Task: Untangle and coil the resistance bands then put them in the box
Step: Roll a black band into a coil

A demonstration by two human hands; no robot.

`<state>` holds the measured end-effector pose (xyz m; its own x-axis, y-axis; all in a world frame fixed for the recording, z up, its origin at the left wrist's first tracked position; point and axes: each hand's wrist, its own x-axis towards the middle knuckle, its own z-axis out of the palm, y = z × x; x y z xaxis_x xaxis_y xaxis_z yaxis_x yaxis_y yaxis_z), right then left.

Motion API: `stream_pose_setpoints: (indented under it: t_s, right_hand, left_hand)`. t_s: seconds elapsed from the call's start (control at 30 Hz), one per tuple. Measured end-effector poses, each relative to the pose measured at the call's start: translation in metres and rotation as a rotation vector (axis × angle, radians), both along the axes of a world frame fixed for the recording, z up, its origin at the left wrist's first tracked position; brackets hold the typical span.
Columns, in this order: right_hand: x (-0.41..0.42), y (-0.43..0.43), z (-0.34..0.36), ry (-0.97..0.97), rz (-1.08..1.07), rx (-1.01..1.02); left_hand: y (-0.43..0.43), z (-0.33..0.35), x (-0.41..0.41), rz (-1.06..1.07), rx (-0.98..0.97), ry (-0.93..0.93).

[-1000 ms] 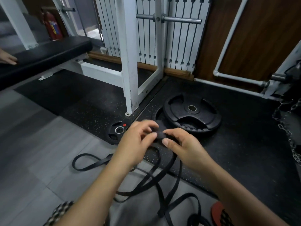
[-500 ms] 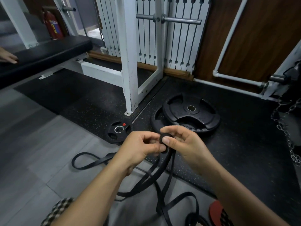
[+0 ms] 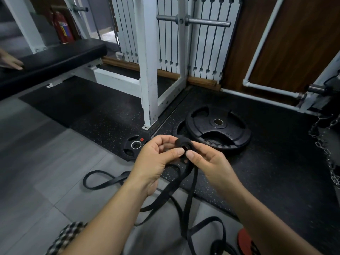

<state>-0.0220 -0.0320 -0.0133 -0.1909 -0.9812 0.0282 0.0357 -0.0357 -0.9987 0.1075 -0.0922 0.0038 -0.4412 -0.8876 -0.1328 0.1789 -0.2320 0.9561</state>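
Note:
A black resistance band (image 3: pixel 185 183) hangs from both my hands, and its upper end is rolled into a small tight coil (image 3: pixel 182 144). My left hand (image 3: pixel 156 161) pinches the coil with thumb and curled fingers from the left. From the right, my right hand (image 3: pixel 207 162) pinches the same coil. The rest of the band trails down in tangled loops across the floor, one loop (image 3: pixel 103 179) reaching out to the left. No box is in view.
Two black weight plates lie on the speckled rubber mat: a big one (image 3: pixel 219 129) and a small one (image 3: pixel 134 146). A white rack post (image 3: pixel 149 70) stands behind. A black bench (image 3: pixel 55 57) is at left with another person's hand (image 3: pixel 11 60). A chain (image 3: pixel 329 153) hangs at right.
The rolled end has grown from a flat fold into a round coil with a visible centre. Both hands stayed in place above the mat edge, turning the band between the fingers.

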Motion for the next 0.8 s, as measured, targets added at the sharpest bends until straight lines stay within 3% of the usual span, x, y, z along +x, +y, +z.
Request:
stream_pose_setpoints:
  t_s: [0.13, 0.27, 0.47, 0.53, 0.67, 0.8]
  right_hand:
    - [0.003, -0.002, -0.002, -0.030, -0.013, -0.018]
    - [0.003, -0.002, -0.003, 0.046, -0.002, 0.005]
    - [-0.006, -0.001, -0.006, 0.464, 0.069, 0.058]
    - [-0.004, -0.001, -0.004, 0.372, 0.064, 0.035]
    - [0.000, -0.003, 0.003, 0.041, -0.005, -0.019]
    - [0.003, -0.006, 0.005, -0.107, -0.110, -0.016]
  left_hand:
    - [0.000, -0.002, -0.001, 0.049, -0.085, -0.039]
    - [0.004, -0.002, 0.000, 0.025, -0.016, -0.002]
    - [-0.003, 0.002, 0.012, -0.104, -0.090, -0.198]
    - [-0.002, 0.003, 0.012, -0.091, -0.081, -0.169]
    - [-0.003, 0.002, 0.009, -0.019, 0.101, 0.063]
    - [0.003, 0.000, 0.001, 0.026, 0.249, 0.281]
